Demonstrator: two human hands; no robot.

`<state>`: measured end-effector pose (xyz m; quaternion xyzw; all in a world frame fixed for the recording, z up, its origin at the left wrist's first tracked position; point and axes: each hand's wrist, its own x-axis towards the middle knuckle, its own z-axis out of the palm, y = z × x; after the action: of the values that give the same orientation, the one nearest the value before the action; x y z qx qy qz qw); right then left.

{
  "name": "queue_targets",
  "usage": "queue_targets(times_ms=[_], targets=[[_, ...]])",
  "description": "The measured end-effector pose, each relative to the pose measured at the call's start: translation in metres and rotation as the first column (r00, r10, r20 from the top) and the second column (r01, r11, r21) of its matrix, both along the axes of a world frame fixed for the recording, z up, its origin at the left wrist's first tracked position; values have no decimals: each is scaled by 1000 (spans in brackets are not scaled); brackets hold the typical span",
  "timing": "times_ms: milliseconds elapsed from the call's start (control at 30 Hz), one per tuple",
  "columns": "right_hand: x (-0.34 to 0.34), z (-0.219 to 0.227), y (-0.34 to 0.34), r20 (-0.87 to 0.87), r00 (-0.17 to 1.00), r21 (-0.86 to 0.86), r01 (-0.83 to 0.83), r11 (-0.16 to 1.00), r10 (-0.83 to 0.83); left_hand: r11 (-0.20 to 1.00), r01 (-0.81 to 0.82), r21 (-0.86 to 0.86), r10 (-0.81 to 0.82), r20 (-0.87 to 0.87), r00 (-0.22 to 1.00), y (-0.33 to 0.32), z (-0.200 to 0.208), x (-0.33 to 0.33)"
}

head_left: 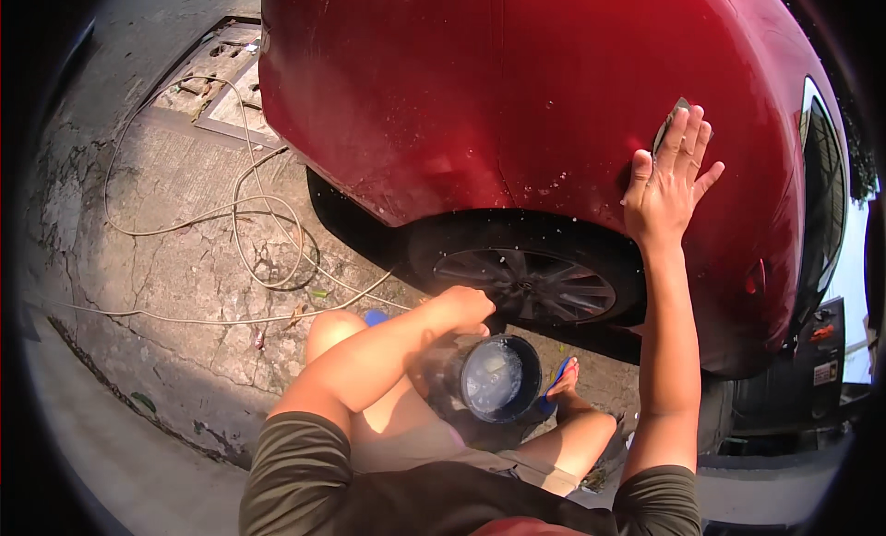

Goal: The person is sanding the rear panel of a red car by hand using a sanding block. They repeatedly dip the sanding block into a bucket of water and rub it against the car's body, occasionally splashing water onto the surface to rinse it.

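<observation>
A thin grey-brown sheet (666, 128), its kind unclear, shows at the edge of my right hand (672, 181). That hand lies with spread fingers over it, pressing it to the red body panel (443, 93) of a car, above the rear of the wheel arch. Curled in beside the spoked wheel (544, 291) is my left hand (466, 307); whether its fingers hold anything is hidden. Just below it a dark bucket (529, 375) stands between my legs, with cloudy, foamy water in it. Water drops and pale specks dot the red paint.
A thin beige hose (235, 213) loops over the cracked concrete at left. Beyond it lies a metal-framed floor cover (217, 98). Blue flip-flops (556, 385) are on my feet beside the bucket. A dark vehicle part (808, 388) stands at far right.
</observation>
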<state>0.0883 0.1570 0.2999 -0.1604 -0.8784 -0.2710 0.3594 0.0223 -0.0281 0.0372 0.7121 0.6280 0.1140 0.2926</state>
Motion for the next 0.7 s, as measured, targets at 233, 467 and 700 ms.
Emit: queue_targets(times_ms=[233,467,700], targets=[[-63,18,-49,429,903,199,-105,974,10,999,43,-14,-43,-29,999,27,-8,6],[-74,11,-54,403,913,145,-128,981,60,997,67,-37,-66,36,997,32,-20,19],[-147,87,-59,263,961,207,-140,968,83,995,87,-49,-87,2,996,53,-7,17]])
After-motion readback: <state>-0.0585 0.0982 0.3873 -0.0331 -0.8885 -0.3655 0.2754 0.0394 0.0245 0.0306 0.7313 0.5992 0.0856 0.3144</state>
